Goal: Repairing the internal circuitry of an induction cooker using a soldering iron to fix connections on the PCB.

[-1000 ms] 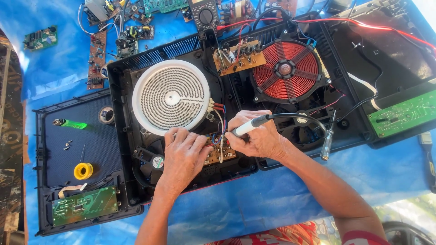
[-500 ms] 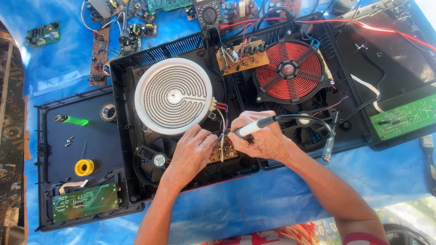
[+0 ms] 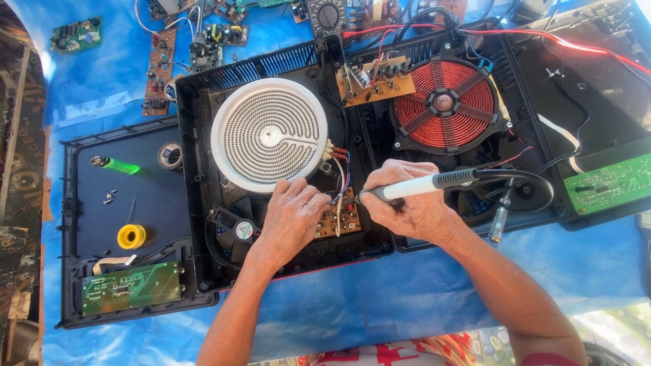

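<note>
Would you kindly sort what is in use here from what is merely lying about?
In use:
- soldering iron, in right hand
- brown board, by left hand
- cooker shell

Lying about:
- solder reel
- green lighter
- tape roll
- screwdriver

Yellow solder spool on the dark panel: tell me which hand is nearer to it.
Left. The left hand rests on the circuit board just right of the yellow solder spool; the right hand, holding the soldering iron, is farther right.

Yellow solder spool, green screwdriver
</note>
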